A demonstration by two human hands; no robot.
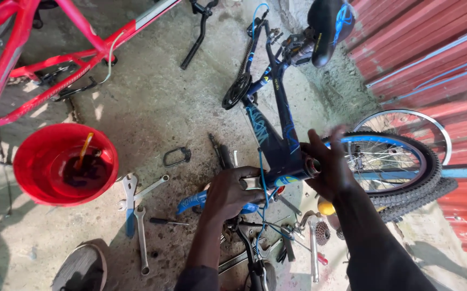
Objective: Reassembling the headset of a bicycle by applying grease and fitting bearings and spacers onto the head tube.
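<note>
Head view: dark blue bicycle frame [276, 129] lies upside down on concrete floor [158, 108], saddle [328, 21] far end, so head tube end faces person. Left hand [232, 191] wraps fingers closed around frame end near blue fork [195, 200], seems to steady it. Right hand [327, 167] at head tube opening, fingers spread wide, blurred; holding anything, cannot tell. Spanners [136, 207] lie on floor just beside left hand, within reach. Tyred wheel [395, 167] leans near red metal wall [438, 59]. Red basin [65, 164] well apart.
</note>
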